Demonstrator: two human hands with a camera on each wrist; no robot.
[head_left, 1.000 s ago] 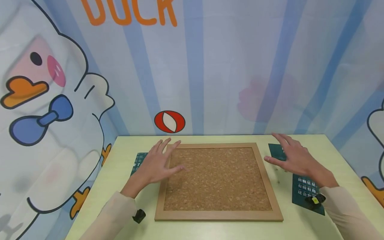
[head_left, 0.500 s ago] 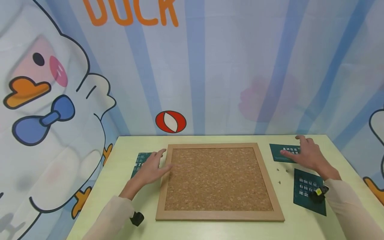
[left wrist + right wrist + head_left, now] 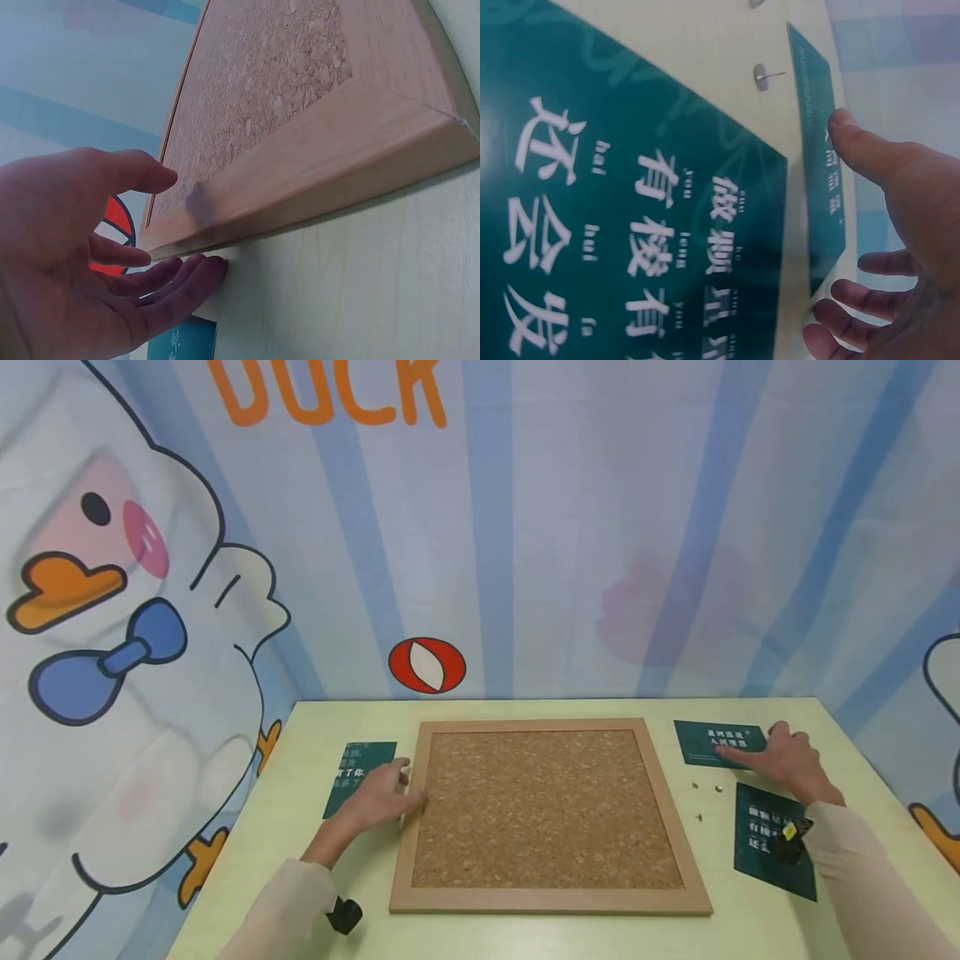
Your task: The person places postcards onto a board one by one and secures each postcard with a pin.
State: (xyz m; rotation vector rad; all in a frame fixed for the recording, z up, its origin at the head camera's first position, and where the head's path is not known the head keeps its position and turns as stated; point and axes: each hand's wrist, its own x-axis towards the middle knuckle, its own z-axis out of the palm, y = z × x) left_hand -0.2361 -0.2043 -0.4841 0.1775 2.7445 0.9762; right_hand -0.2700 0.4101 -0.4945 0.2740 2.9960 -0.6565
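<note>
A cork board with a light wooden frame lies flat on the table. My left hand is at the board's left edge, thumb over the frame and relaxed fingers low beside it, holding nothing. A dark green card printed with white characters lies right of the board. Over that card's right end is my right hand. Its thumb overlaps the printed face in the right wrist view, while the loosely bent fingers lie around the card's end. The card still lies flat on the table.
Another green card lies nearer on the right, partly under the right wrist camera. A third green card is left of the board. Several thumbtacks, one a metal thumbtack on its side, lie between board and right cards. A printed curtain stands behind.
My right hand has moved right and down onto the far right card. The left hand has drawn back left and lowered to the board's left edge.
</note>
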